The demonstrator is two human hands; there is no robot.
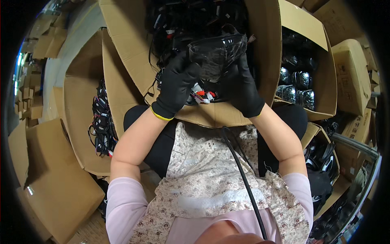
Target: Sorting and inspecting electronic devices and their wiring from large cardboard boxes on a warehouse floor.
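Observation:
Between my two gloved hands is a dark, glossy, rounded part (217,51) that looks wrapped in clear film; its exact kind I cannot make out. My left hand (177,81), in a black glove with a yellow cuff edge, grips its left side. On the right side, my right hand (243,87) closes on it, the fingers partly lost against the dark background. The part is held over an open cardboard box (266,53) full of black parts and cables. Just below it show white and red connectors (203,96).
At left stands an open carton (87,122) with black wired parts (103,122). The carton (327,77) at right holds film-wrapped black pieces (304,79). Closed boxes (65,183) sit at lower left. A metal frame (355,145) runs along the right. A black cable (243,179) hangs down my apron.

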